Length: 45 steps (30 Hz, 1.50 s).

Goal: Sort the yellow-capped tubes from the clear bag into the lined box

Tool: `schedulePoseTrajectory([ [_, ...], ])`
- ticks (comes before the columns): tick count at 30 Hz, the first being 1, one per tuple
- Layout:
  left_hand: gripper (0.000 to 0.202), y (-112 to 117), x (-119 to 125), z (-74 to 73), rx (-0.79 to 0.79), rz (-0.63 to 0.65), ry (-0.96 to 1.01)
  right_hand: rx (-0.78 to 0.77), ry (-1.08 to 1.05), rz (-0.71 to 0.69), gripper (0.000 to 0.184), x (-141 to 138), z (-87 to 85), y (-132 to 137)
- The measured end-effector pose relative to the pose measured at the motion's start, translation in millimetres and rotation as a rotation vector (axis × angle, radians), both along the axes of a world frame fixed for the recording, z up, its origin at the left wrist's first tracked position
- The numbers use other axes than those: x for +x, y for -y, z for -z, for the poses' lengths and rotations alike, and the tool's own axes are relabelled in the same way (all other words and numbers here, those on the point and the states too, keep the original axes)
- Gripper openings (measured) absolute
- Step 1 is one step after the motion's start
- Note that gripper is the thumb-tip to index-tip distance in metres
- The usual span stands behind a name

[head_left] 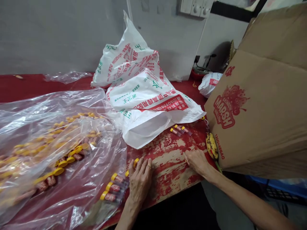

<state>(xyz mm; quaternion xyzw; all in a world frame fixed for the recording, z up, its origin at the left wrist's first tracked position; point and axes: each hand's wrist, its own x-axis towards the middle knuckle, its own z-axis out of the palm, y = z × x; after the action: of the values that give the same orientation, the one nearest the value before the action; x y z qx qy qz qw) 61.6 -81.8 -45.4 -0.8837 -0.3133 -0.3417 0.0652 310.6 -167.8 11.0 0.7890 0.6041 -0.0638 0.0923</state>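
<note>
Left grip [140,180] palm-down, fingers extended, over row of yellow-capped tubes [112,187]; clenched or not, cannot tell. Five caps show beside and under it. Right grip [196,163] released, flat on worn red counter [168,166], just beside blackened banana [212,146]. Three more tubes [178,129] ahead of it, touching white printed carrier bag [153,105]. Many others, uncounted, in clear plastic bag [59,105]. Cardboard carton [254,105] at counter's right edge.

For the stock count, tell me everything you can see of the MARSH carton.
The carton is plain brown cardboard, seen at the right of the view, with a fold line across its upper part and a flap above it. Its side carries a red logo reading MARSH and red print beginning 120G. It sits at the far edge of the worktop, its lower edge against a spotted banana.
</note>
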Motion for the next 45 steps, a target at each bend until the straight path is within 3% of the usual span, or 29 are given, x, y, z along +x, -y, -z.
schedulePoseTrajectory([
  [3,0.021,3,1,-5.8,0.01,-0.007,0.042,0.073,-0.026,-0.006,0.021,-12,1.7,-4],
  [7,0.024,7,5,-16.0,0.017,0.038,0.087,0.386,-0.256,-0.066,0.022,-62,26.4,-18],
  [11,0.036,7,10,-19.7,-0.042,0.121,-0.014,0.506,-0.261,-0.266,0.021,-97,49.9,-33],
  [14,0.036,7,11,-15.0,-0.073,0.104,-0.07,0.569,-0.238,-0.3,0.022,-75,47.0,-44],
  [17,0.029,5,9,-8.8,-0.063,0.075,-0.093,0.617,-0.12,-0.044,0.026,-30,33.3,-63],
  [19,0.023,4,9,-6.4,-0.055,0.067,-0.095,0.588,-0.051,0.075,0.026,-6,27.1,-79],
  [21,0.019,4,9,-5.7,-0.054,0.058,-0.093,0.552,-0.044,0.106,0.025,7,26.1,-93],
  [25,0.016,5,10,-6.7,-0.056,0.04,-0.066,0.508,-0.103,0.111,0.023,6,30.3,-101],
  [28,0.019,8,9,-7.2,-0.065,0.039,-0.066,0.43,-0.207,0.07,0.022,6,25.0,-81],
  [33,0.023,9,4,-6.1,-0.059,0.056,-0.078,0.175,-0.417,-0.049,0.029,23,-6.2,-20],
  [36,0.026,10,3,-4.6,-0.062,0.053,-0.064,0.011,-0.235,-0.052,0.031,19,-16.0,7],
  [39,0.027,10,2,-4.5,-0.083,0.047,-0.078,-0.002,-0.017,-0.07,0.032,2,-6.4,15],
  [42,0.028,11,2,-5.5,-0.094,0.04,-0.097,0.01,-0.013,-0.076,0.028,-14,8.7,9],
  [45,0.03,9,2,-5.7,-0.099,0.05,-0.102,-0.005,-0.017,-0.066,0.023,-18,13.2,4],
])
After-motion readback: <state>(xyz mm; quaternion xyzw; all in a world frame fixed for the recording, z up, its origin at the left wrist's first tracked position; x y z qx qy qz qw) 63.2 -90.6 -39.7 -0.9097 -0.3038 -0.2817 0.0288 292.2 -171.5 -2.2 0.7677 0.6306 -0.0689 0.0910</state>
